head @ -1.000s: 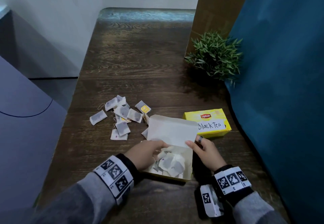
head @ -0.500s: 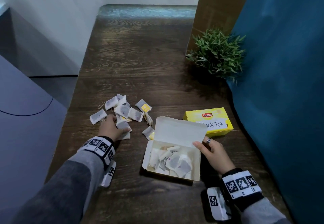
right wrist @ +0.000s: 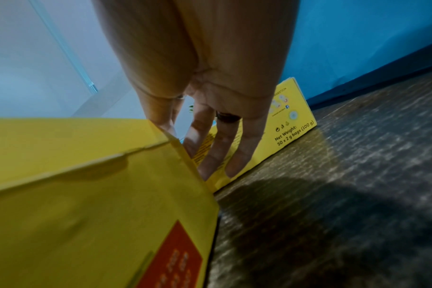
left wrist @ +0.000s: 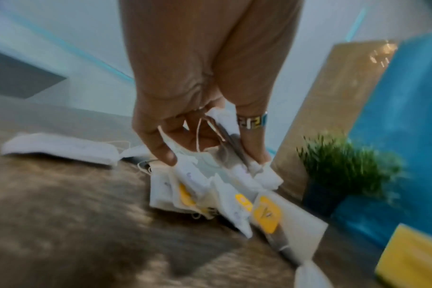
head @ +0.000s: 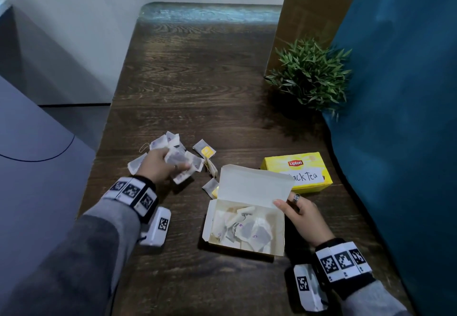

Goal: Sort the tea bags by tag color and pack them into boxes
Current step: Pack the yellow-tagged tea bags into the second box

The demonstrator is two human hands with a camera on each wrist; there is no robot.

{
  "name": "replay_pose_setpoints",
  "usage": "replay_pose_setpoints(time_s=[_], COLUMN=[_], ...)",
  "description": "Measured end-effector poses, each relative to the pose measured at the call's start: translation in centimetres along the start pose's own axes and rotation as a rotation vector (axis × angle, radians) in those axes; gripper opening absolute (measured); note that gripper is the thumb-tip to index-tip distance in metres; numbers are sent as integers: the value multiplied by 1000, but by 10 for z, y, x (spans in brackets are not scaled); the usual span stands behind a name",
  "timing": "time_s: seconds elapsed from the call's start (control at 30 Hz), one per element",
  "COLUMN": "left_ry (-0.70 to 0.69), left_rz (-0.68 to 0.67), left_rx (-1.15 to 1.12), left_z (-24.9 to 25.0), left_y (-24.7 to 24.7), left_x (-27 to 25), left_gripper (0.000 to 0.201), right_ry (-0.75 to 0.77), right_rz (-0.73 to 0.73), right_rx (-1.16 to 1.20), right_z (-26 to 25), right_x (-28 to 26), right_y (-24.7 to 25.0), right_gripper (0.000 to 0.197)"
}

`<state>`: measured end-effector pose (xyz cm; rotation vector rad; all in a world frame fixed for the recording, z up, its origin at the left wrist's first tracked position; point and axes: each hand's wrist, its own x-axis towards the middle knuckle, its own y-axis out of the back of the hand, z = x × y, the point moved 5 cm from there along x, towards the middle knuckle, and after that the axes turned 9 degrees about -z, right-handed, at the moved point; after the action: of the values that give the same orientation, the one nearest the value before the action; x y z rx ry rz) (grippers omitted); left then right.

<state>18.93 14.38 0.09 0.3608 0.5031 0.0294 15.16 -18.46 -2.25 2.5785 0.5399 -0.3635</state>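
An open yellow box (head: 278,226) lies near the table's front with several purple-tagged tea bags (head: 249,231) inside and its lid (head: 252,185) raised. My right hand (head: 296,210) pinches the lid's right corner (right wrist: 172,136), thumb on the inside. Left of the box, a loose pile of tea bags (head: 195,159) lies on the wood. My left hand (head: 160,164) is over that pile and grips a few bags (left wrist: 225,155) a little above it. Yellow-tagged bags (left wrist: 265,213) lie underneath. A shut Lipton box (head: 296,171) marked "Black Tea" stands behind the open one.
A small potted plant (head: 311,75) stands at the back right against a blue partition (head: 400,117). A brown panel (head: 306,6) rises behind it. The dark wooden table (head: 197,88) stretches away; its left edge drops to the floor.
My left hand left the open box, went left to the loose pile and picked up a few bags. The right hand kept hold of the lid.
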Motion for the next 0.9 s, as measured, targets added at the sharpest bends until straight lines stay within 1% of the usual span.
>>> replay_pose_setpoints(time_s=[0.03, 0.1, 0.13, 0.2, 0.27, 0.33, 0.4, 0.5, 0.57, 0.6, 0.63, 0.67, 0.73, 0.83, 0.87, 0.9], left_ry=[-23, -66, -91, -138, -104, -61, -31, 12, 3, -25, -66, -126, -255, -341, -364, -384], left_rz=[13, 26, 19, -27, -98, -145, -158, -145, -132, -114, -99, -91, -81, 22, 44, 29], left_rx=[54, 326, 456, 653, 835, 975, 1080, 1228, 1226, 1197, 1163, 1089, 829, 529, 443, 345], left_z=[4, 6, 5, 1, -4, -7, -7, -2, 2, 5, 8, 13, 27, 47, 52, 57], left_y=[1, 2, 2, -1, -5, -8, -10, -19, -22, -21, -19, -17, -11, 6, 9, 8], left_x=[11, 34, 44, 61, 69, 73, 74, 71, 64, 60, 55, 48, 30, -7, -22, -36], left_gripper=[12, 7, 12, 36, 60, 69, 65, 41, 15, 12, 18, 20, 18, 21, 21, 21], right_ry=[3, 7, 7, 12, 13, 17, 17, 20, 27, 29, 30, 29, 28, 26, 26, 27], right_rz=[2, 2, -2, -11, -17, -20, -18, -22, -26, -27, -28, -28, -26, -41, -42, -41], right_rx=[-9, -29, -33, -35, -14, -1, 2, -3, -13, -19, -23, -26, -26, -18, -14, -10], right_z=[0, 0, 0, 1, 1, 1, 1, 0, 0, 0, 0, 0, -1, -2, -2, -3], right_x=[0, 1, 2, 2, 2, 3, 4, 6, 7, 7, 8, 8, 8, 7, 7, 7], right_y=[0, 1, 1, 0, 0, -1, -1, 0, 0, 0, 0, 0, 0, -1, -1, -2], right_gripper=[23, 22, 22, 21, 17, 15, 15, 16, 16, 16, 16, 16, 17, 18, 18, 17])
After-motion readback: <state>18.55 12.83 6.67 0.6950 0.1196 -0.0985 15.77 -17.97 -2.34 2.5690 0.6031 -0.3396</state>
